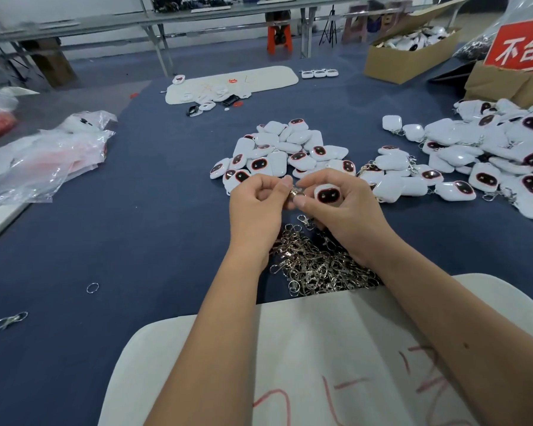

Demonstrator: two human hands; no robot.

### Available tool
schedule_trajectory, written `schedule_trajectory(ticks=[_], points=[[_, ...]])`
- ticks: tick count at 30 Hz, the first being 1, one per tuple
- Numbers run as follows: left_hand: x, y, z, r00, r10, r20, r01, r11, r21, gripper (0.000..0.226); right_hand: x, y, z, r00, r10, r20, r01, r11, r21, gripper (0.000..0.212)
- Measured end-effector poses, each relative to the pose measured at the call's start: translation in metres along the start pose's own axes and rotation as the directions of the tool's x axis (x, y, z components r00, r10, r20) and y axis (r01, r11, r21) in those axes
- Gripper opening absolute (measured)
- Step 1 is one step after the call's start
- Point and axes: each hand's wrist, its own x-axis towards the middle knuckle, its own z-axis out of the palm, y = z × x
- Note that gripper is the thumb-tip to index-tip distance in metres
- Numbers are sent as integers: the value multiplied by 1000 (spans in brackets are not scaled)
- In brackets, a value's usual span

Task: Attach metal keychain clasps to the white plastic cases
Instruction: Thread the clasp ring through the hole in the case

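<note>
One white case (327,193) sits just past the counter's (136,226) centre, gripped in the curled right hand (336,207). The left hand (256,201) pinches one metal clasp (296,193) against it. Loose clasps (317,262) heap at 6 o'clock; two case piles lie at 12 (286,149) and 2 o'clock (486,158).

The table (154,210) is covered with a dark blue cloth. On it lie a central pile of white cases (277,152), a larger pile of cases (480,158) at right, a heap of metal clasps (317,262) near the lower centre, and a white board (290,364) at the bottom edge. Crumpled plastic bags (53,158) rest at left, a loose ring (92,288) and single clasp (10,320) at lower left, and a white mat (259,78) and cardboard box (410,53) toward the top.
</note>
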Motion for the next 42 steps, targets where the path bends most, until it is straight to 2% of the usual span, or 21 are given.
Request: schedule_trajectory(ticks=[7,12,14,17,21,29,33,38,42], points=[[-1,0,2,999,24,43,-28,995,99,19,0,-1,-1,997,48,-59,-45,998,46,10],[-1,1,3,999,3,51,-4,1000,14,12,1,-1,-1,990,76,-121,-64,993,97,10],[-2,2,2,992,29,123,-29,1000,3,4,2,-1,-1,991,84,-101,-73,991,115,13],[-4,0,4,978,57,202,-62,998,17,18,2,0,-2,990,101,-95,-85,983,161,13],[-2,-3,4,993,41,112,-44,999,20,11,3,2,-4,985,106,-139,-82,983,165,13],[-4,1,8,999,10,49,-6,997,-82,10,4,2,-4,980,110,-165,-77,978,193,16],[-2,0,8,997,26,-66,-30,998,-61,12,5,3,-4,987,119,-111,-90,969,231,29],[-2,0,9,995,10,-96,-16,998,-65,8,5,2,-5,995,85,-43,-73,970,234,54],[-1,-1,8,990,-11,-144,2,998,-61,10,5,1,-4,999,44,-4,-41,964,262,45]])
